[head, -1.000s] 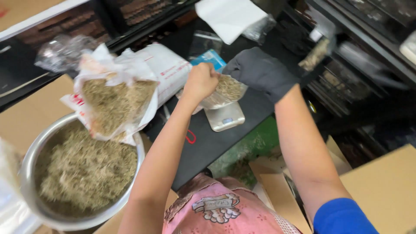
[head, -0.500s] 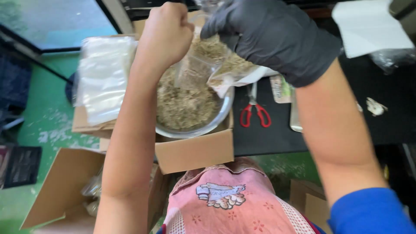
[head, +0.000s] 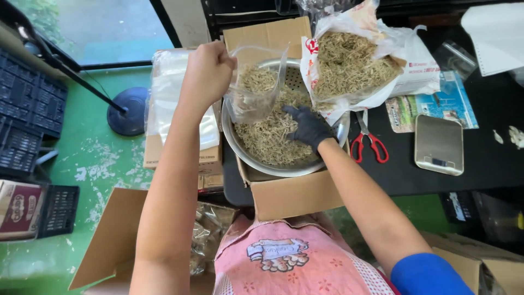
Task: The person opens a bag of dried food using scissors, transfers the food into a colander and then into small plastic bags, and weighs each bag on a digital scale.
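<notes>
The clear bag (head: pixel 252 90) hangs open and crumpled from the bare left hand (head: pixel 206 74), which pinches its upper left edge; it holds a little of the dried herb and dangles over the left part of the bowl (head: pixel 284 170). The bowl is round, shiny metal, with holes in its far wall, and sits in an open carton. It is filled with pale, strawlike dried herb (head: pixel 270 136). The black-gloved right hand (head: pixel 308 125) is dug into that herb, right of the bag.
</notes>
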